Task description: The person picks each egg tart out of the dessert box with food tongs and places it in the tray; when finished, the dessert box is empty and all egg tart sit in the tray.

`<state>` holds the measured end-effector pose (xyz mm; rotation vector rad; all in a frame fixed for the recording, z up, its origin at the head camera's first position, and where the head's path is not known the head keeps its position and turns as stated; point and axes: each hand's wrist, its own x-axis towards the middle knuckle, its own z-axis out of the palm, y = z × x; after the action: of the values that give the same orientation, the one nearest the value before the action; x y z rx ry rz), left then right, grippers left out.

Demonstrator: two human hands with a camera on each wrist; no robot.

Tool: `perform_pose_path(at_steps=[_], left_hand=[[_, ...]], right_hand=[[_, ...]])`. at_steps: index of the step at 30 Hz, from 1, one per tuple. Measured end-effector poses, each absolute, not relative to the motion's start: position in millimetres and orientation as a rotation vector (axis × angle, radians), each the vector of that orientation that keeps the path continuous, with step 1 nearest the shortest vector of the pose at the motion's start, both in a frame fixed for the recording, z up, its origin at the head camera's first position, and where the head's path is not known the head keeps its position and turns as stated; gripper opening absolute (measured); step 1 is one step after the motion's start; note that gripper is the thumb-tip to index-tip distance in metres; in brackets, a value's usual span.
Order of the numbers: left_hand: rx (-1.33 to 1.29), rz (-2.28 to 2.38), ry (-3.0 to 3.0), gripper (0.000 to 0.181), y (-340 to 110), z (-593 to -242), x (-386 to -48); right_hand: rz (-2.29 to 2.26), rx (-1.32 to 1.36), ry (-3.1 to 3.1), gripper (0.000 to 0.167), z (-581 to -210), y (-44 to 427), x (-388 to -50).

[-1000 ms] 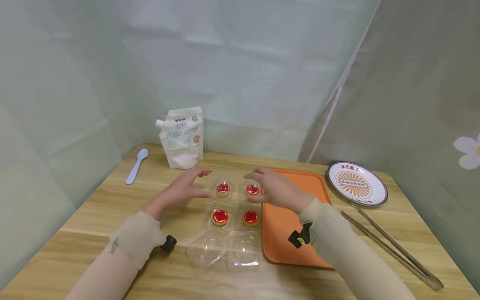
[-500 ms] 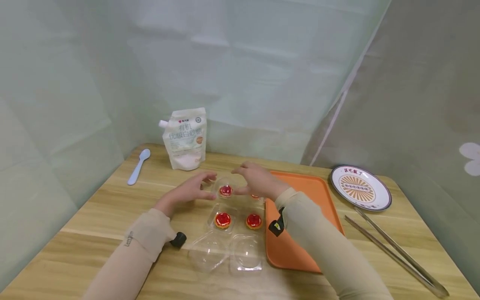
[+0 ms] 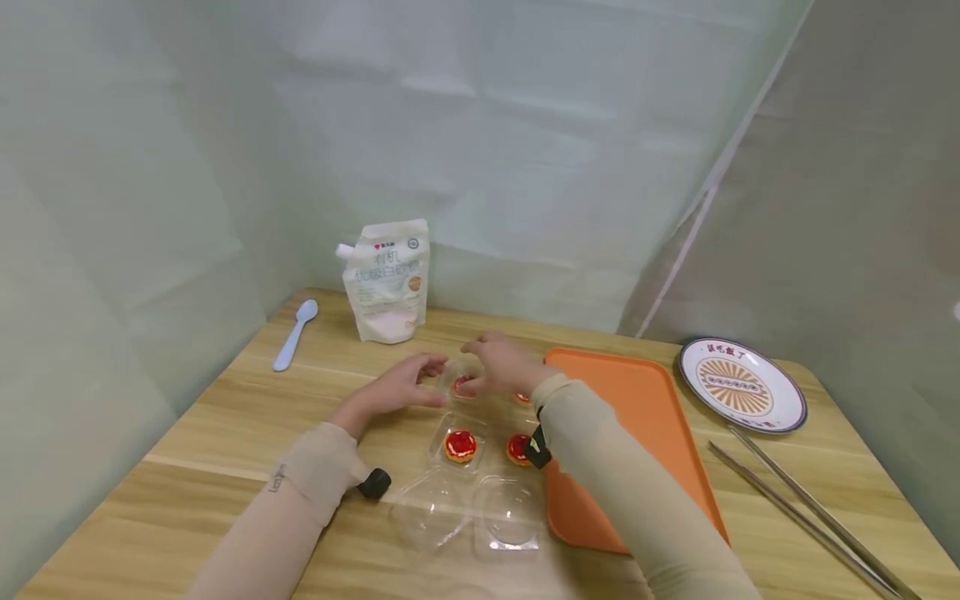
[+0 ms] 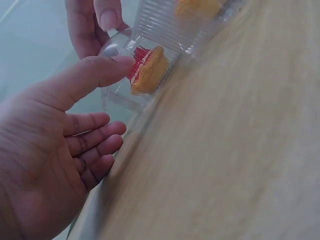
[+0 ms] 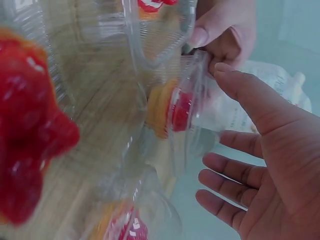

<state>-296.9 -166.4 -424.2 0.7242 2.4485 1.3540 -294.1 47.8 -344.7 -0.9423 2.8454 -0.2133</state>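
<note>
Several red-topped tarts sit in clear plastic dome-lidded boxes in the middle of the table; one tart (image 3: pixel 461 446) is at the near left of the group. My left hand (image 3: pixel 397 387) is beside the far-left box, its thumb at the dome lid (image 4: pixel 117 42) over a tart (image 4: pixel 150 70) and its other fingers loosely bent. From the right, my right hand (image 3: pixel 504 364) reaches over the same box. In the right wrist view its thumb is close to the lid (image 5: pixel 195 100), the other fingers apart from it. Whether either thumb touches the plastic is hard to tell.
Two empty clear domes, one of them a squarish lid (image 3: pixel 510 512), lie nearest the person. An orange tray (image 3: pixel 615 400) is at the right, then a plate (image 3: pixel 738 383) and metal tongs (image 3: pixel 810 508). A white sugar pouch (image 3: pixel 390 283) and a pale blue spoon (image 3: pixel 295 337) stand behind and left.
My right hand has moved left, from the far-right box to over the far-left one. The left hand has come slightly nearer to that box. The head view has shifted a little.
</note>
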Motion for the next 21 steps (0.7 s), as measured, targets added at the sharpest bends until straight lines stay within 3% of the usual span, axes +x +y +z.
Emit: perform_pose_path(at_steps=[12,21], left_hand=[[0.786,1.327,2.522,0.073,-161.6,-426.6,-294.9],[0.751,1.297,2.557,0.069,-162.2,-425.4,-294.1]], right_hand=[[-0.066,-1.039,2.846,0.078,-353.2,30.8,-298.3],[0.026,-1.030,2.826,0.074,-353.4,22.9,-296.4]])
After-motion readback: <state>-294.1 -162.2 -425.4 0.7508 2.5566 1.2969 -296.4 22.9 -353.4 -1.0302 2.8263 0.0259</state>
